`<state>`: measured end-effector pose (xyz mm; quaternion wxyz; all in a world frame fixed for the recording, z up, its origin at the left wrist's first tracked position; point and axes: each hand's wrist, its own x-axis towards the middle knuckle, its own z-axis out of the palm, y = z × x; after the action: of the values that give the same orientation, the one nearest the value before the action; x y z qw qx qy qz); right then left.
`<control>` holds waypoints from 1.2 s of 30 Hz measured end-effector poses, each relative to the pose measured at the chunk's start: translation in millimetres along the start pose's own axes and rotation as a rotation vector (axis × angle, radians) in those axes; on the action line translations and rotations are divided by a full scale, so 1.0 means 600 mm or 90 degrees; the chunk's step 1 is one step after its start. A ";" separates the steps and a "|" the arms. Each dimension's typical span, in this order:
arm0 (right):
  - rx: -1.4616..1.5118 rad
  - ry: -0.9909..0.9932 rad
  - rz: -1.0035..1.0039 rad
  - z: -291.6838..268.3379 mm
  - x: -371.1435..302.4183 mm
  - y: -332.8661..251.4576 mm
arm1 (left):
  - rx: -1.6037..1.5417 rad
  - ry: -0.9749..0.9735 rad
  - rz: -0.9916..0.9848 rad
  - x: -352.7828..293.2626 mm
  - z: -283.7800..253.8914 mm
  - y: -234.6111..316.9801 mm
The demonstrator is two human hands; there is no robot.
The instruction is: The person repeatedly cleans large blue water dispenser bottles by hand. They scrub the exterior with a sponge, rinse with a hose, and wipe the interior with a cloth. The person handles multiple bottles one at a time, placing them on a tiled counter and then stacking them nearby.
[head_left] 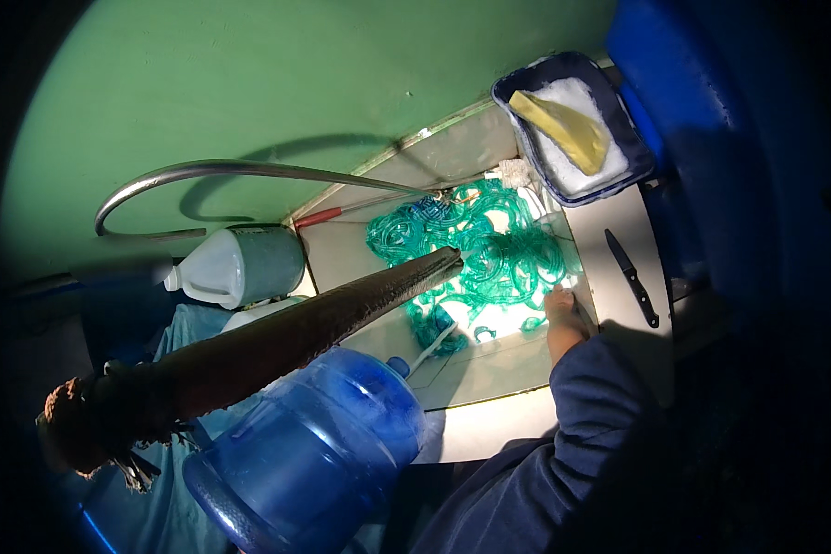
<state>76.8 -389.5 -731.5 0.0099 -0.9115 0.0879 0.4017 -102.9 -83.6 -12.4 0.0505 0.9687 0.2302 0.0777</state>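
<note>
My right hand (564,319) comes in from below in a dark blue sleeve (600,397). It rests at the near right edge of a white-tiled sink (503,371), its fingers bent close together beside a tangled heap of translucent green cord-like loops (503,258). What those fingers hold, if anything, is too small to make out. A small dark blue bundle (431,210) lies among the loops at the back. On the ledge to the hand's right is a black-handled knife (632,277). My left hand does not show.
A dark pole (277,337) with a frayed end crosses over the sink. Left stand a large blue water jug (314,443) and a whitish jug (240,268). A curved metal pipe (212,169) arches behind. A dark basin (517,83) at back right holds white foam and a yellow cloth (563,131).
</note>
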 end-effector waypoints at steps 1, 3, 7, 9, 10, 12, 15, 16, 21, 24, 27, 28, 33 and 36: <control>0.003 -0.068 -0.036 -0.012 -0.002 0.003 | -0.012 -0.001 -0.006 0.000 0.000 -0.001; -0.002 -0.167 -0.078 -0.050 -0.013 0.003 | -0.042 0.000 -0.019 0.001 0.000 -0.003; 0.169 -0.375 -0.201 -0.165 -0.026 -0.051 | 0.028 -0.001 0.058 0.006 0.002 -0.005; 0.636 -0.448 -0.168 -0.228 -0.018 -0.098 | 0.064 0.007 0.080 0.009 0.002 0.000; 0.845 -0.431 -0.206 -0.253 -0.016 -0.110 | 0.055 0.006 0.089 0.010 0.002 0.004; 1.097 -0.416 -0.270 -0.298 -0.012 -0.139 | 0.039 0.010 0.105 0.013 0.003 0.013; 1.218 -0.506 -0.321 -0.342 -0.017 -0.177 | 0.040 0.025 0.117 0.016 0.006 0.027; 1.247 -0.514 -0.314 -0.352 -0.021 -0.189 | 0.041 0.030 0.119 0.017 0.007 0.030; 1.308 -0.532 -0.269 -0.368 -0.055 -0.225 | 0.013 0.044 0.128 0.012 0.007 0.029; 1.429 -0.517 -0.335 -0.370 -0.078 -0.235 | -0.020 0.035 0.124 0.004 0.005 0.023; 1.191 -0.324 -0.412 -0.379 -0.101 -0.237 | 0.033 0.037 0.131 -0.003 0.003 0.012; 1.273 -0.440 -0.258 -0.383 -0.111 -0.237 | 0.059 0.041 0.139 -0.005 0.004 0.008; 0.961 -0.319 -0.295 -0.399 -0.152 -0.218 | 0.000 0.059 0.125 -0.012 0.011 -0.013; 0.133 -0.160 -0.423 -0.372 -0.191 -0.214 | -0.029 0.063 0.106 -0.017 0.010 -0.020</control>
<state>185.9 -265.6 -503.0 0.2435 -0.8280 -0.1745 0.4740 -115.9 -77.8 -21.5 0.0544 0.9781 0.1490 0.1348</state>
